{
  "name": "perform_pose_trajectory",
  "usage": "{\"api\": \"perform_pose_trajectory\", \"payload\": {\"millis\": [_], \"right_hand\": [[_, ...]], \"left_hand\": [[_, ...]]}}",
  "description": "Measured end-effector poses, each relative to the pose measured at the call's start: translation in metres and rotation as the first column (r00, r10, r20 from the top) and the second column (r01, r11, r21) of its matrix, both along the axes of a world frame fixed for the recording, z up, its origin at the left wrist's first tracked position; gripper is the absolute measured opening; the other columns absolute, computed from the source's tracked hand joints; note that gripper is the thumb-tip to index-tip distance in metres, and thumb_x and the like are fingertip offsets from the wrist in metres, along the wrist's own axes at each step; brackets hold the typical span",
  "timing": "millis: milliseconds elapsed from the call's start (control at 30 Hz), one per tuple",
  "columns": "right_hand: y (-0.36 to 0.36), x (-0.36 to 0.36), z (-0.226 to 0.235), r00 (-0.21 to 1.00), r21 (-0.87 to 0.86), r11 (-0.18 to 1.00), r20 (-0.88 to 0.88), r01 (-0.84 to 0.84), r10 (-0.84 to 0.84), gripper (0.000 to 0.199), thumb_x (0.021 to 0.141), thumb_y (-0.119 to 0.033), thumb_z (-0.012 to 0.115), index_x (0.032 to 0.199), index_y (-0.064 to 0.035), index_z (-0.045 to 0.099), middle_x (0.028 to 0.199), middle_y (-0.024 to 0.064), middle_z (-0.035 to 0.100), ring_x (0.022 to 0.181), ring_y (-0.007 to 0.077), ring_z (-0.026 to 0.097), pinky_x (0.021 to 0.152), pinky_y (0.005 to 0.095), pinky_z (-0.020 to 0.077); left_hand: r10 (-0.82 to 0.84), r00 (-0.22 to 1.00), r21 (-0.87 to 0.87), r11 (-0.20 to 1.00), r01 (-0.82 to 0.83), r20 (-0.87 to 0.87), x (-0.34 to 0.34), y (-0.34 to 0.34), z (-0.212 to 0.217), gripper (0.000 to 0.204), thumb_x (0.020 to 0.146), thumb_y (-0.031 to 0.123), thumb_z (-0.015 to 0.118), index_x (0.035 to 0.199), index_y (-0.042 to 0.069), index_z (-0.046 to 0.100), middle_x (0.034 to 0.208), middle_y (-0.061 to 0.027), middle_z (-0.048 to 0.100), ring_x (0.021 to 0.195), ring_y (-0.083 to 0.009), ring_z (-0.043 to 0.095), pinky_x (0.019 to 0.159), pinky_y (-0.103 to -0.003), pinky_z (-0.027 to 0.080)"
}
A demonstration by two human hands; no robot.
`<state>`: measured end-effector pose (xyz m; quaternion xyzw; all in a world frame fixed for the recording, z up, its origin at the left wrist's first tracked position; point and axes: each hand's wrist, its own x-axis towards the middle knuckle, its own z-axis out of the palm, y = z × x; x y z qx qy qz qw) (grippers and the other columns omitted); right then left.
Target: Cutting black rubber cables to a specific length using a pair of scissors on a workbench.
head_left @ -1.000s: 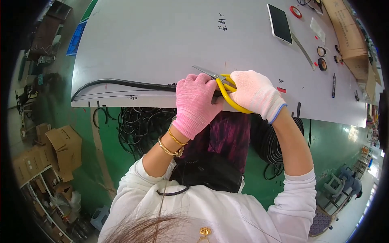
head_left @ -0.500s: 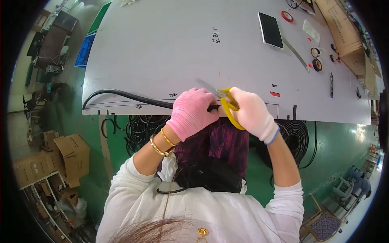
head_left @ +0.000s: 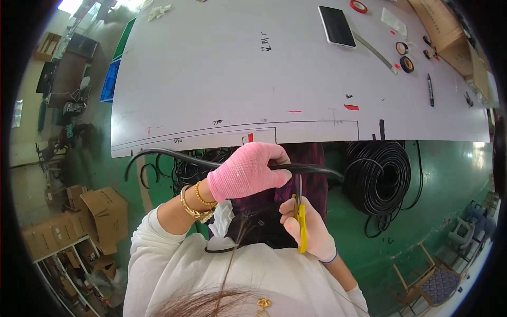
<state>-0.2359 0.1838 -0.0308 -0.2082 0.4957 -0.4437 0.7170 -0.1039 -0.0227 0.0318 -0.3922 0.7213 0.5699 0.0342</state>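
My left hand (head_left: 245, 173), in a pink knit glove, is closed around a length of black cable or tubing (head_left: 312, 168). The piece is held just off the table's near edge, one end curving down at the left and the other reaching out to the right of the hand. Below it, my right hand (head_left: 315, 232), in a pale glove, grips yellow-handled scissors (head_left: 302, 224) near my lap. Their blades point up toward the black piece; whether they touch it I cannot tell.
A white table (head_left: 211, 79) with drawn measuring lines spans the front. On it lie a phone (head_left: 337, 26), tape rolls (head_left: 406, 64), a metal ruler (head_left: 375, 52) and a marker (head_left: 430, 90). A big black coil (head_left: 369, 185) rests on the green floor; cardboard boxes (head_left: 108, 216) stand left.
The black piece has come off the table toward me, with its right end now stretching past my left hand. My right hand has drawn down toward my lap with the scissors.
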Motion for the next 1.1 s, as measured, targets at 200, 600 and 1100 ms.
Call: {"api": "perform_pose_trajectory", "payload": {"millis": [200,600,1100], "right_hand": [[-0.002,0.012,0.003,0.997,-0.078,0.995,0.048,0.064,-0.06,0.052,0.091,-0.042,0.078,0.118,-0.0047,0.052,0.1,-0.0002,0.054,0.088,0.0074,0.054,0.08,0.0218,0.046],[-0.001,0.013,0.003,0.958,-0.107,0.994,-0.282,0.018,-0.048,0.041,0.097,-0.04,0.07,0.102,-0.0018,0.054,0.082,0.0064,0.058,0.075,0.0177,0.057,0.071,0.0306,0.0492],[-0.007,0.013,0.03,0.989,0.128,0.981,-0.06,0.145,-0.138,0.036,0.097,-0.036,0.07,0.096,-0.0033,0.056,0.081,0.0044,0.059,0.063,0.0094,0.054,0.059,0.0251,0.0451]], "left_hand": [[0.0,1.0,0.019,1.0,0.001,-0.028,-0.005,0.01,0.002,0.018,0.081,0.012,0.07,0.092,-0.002,0.067,0.073,-0.007,0.061,0.069,-0.0134,0.056,0.068,-0.03,0.05],[-0.018,0.999,-0.025,1.0,0.017,-0.026,-0.01,0.014,0.002,0.02,0.082,0.014,0.072,0.093,-0.002,0.068,0.077,-0.0088,0.067,0.071,-0.0156,0.061,0.07,-0.03,0.053],[-0.046,0.972,0.232,0.967,0.101,-0.231,-0.018,0.002,0.006,0.037,0.082,0.0,0.061,0.119,0.003,0.061,0.098,-0.0048,0.07,0.066,-0.0089,0.052,0.063,-0.026,0.049]]}}
